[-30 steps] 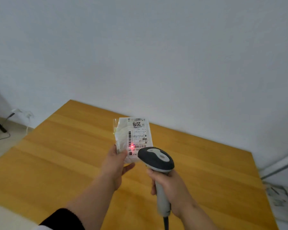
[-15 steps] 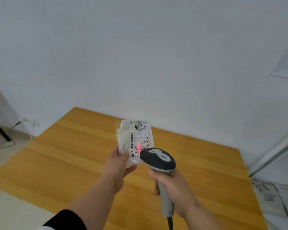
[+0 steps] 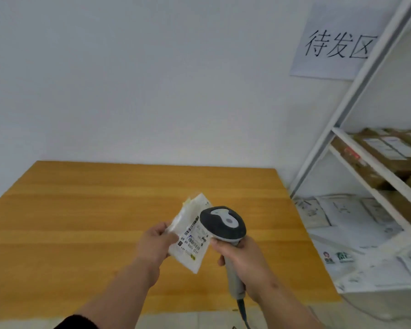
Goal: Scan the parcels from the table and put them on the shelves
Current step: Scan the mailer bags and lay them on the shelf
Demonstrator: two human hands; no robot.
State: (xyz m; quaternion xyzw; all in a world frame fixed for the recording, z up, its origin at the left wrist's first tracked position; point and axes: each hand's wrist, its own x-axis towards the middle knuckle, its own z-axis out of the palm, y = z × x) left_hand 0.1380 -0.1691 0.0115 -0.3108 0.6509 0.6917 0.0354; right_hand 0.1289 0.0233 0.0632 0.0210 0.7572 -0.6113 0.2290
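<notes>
My left hand (image 3: 155,241) pinches a small white plastic parcel (image 3: 188,236) by its left edge, above the wooden table (image 3: 81,222). The parcel is tilted, and its printed label with barcodes faces up. My right hand (image 3: 243,260) grips the handle of a grey and black barcode scanner (image 3: 222,224). The scanner's head covers the parcel's right side. No red scan light shows on the label. White metal shelves (image 3: 356,157) stand to the right of the table.
Brown cardboard boxes (image 3: 389,153) lie on the upper shelf. Several white and grey mailer bags (image 3: 347,214) cover the lower shelf. A paper sign (image 3: 337,41) with black characters hangs on the white wall. The scanner's cable (image 3: 243,314) hangs below my right hand.
The view has swung right, bringing the shelves and the wall sign into sight. The parcel has tilted from upright to slanted. The red scan dot on the label is gone.
</notes>
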